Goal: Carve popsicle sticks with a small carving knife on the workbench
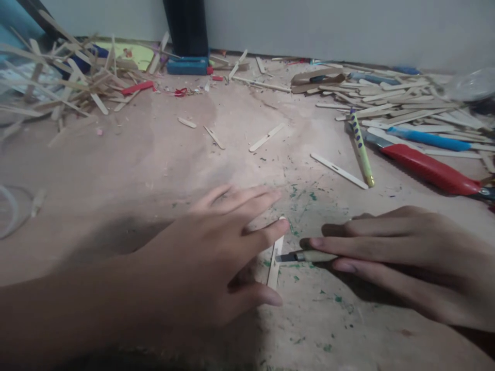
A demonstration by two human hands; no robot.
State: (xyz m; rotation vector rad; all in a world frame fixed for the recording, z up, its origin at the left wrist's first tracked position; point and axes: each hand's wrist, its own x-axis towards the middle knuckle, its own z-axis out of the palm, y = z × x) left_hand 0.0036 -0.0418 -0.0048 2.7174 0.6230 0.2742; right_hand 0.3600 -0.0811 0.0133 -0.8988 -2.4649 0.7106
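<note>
A wooden popsicle stick point(274, 272) lies on the table in the middle of the head view, a small dark slot or cut near its centre. My left hand point(209, 247) holds it down, index fingertip on the far end and thumb at the near end; the other fingers spread over the tabletop. My right hand point(402, 257) is closed round the pale handle of a craft knife point(315, 256). The blade tip touches the stick close to the dark slot, from the right. Part of the knife handle is hidden under my fingers.
Popsicle sticks point(406, 103) are heaped at the back right, with another jumble point(69, 82) at the back left. A red utility knife point(429, 165), a blue pen point(429, 139) and a yellow patterned pencil point(361, 149) lie at right. Slotted sticks point(266, 137) lie ahead. Green scraps dot the tabletop.
</note>
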